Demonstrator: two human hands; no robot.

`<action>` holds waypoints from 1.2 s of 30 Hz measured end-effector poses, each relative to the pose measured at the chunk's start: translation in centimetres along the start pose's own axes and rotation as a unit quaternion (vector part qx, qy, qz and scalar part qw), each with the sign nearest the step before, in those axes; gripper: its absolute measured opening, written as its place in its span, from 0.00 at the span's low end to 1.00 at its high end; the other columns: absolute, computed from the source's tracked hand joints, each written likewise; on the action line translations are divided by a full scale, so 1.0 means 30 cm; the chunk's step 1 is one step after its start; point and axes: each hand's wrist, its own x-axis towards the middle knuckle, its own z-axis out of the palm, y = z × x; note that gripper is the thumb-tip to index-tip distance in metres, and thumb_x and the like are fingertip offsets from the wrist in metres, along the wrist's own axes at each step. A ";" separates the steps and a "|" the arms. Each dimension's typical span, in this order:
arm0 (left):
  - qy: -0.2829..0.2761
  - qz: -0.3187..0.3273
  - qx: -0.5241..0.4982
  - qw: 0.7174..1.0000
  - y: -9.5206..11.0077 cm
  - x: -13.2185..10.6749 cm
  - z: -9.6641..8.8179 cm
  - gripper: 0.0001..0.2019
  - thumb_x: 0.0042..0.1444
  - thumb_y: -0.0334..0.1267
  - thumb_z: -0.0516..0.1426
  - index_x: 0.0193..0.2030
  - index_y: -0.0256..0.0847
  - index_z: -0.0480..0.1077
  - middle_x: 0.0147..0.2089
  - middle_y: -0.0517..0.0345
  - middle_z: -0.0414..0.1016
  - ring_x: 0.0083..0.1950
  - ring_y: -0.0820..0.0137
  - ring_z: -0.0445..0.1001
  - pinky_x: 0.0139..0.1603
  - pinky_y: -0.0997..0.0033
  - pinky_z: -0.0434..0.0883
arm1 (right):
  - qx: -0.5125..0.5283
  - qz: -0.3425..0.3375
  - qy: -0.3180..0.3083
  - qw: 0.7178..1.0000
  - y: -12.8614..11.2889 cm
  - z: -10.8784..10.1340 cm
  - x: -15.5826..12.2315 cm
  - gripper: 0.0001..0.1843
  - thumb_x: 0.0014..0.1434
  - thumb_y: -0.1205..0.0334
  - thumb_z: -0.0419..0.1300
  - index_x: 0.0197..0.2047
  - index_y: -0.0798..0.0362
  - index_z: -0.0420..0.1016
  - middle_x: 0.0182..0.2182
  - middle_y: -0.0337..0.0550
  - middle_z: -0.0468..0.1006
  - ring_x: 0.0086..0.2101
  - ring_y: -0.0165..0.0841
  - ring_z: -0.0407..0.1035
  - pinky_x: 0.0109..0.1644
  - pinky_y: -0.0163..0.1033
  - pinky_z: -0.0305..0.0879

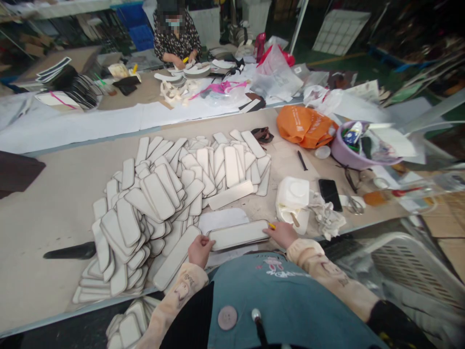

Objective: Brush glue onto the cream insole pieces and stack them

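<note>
A long whitish panel with rounded corners and a dark edge (240,234) lies crosswise in front of me. My left hand (199,250) pinches its left end between thumb and fingers. At its right end is my right hand (282,235), fingers closed, with a small yellow tool (271,226) poking out of them; the tool's kind is hidden. Under the panel shows a white sheet (223,219). Another long panel (176,259) lies slanted beside my left hand. A big heap of similar panels (158,196) spreads to the left and beyond.
Right of the heap stand a white plastic container (293,191) with its side cut open, crumpled paper (327,215), a phone (330,195) and a purple basin (350,156). An orange bag (305,127) lies behind. A black blade-shaped object (70,251) is at left. A co-worker (177,41) works opposite.
</note>
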 end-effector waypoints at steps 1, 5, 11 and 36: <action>0.001 0.000 0.002 1.000 -0.002 0.001 0.001 0.10 0.43 0.44 0.61 0.30 0.42 0.69 0.24 0.61 0.72 0.30 0.67 0.72 0.33 0.70 0.62 | 0.000 -0.001 -0.002 1.000 -0.001 -0.001 0.001 0.22 0.58 0.42 0.53 0.35 0.50 0.80 0.35 0.49 0.81 0.38 0.40 0.73 0.39 0.39 0.62; 0.000 -0.001 0.010 1.000 -0.007 0.006 0.005 0.11 0.43 0.45 0.62 0.29 0.42 0.69 0.24 0.61 0.72 0.30 0.66 0.72 0.33 0.70 0.61 | -0.005 0.001 -0.006 1.000 -0.005 -0.005 0.005 0.27 0.59 0.39 0.50 0.36 0.51 0.80 0.36 0.51 0.80 0.39 0.42 0.73 0.40 0.41 0.62; -0.006 -0.006 0.015 1.000 0.005 0.006 0.003 0.10 0.44 0.44 0.62 0.30 0.41 0.68 0.24 0.61 0.72 0.29 0.66 0.72 0.33 0.69 0.61 | -0.013 0.003 -0.010 1.000 -0.010 -0.005 0.006 0.25 0.59 0.41 0.50 0.36 0.50 0.79 0.36 0.51 0.80 0.39 0.42 0.73 0.39 0.41 0.62; -0.007 -0.030 -0.084 0.996 -0.038 0.025 0.036 0.09 0.40 0.37 0.65 0.29 0.39 0.72 0.23 0.62 0.71 0.27 0.72 0.71 0.29 0.73 0.66 | -0.018 0.005 -0.040 0.999 0.003 0.012 0.040 0.23 0.58 0.43 0.51 0.37 0.52 0.79 0.37 0.55 0.79 0.39 0.46 0.73 0.38 0.43 0.62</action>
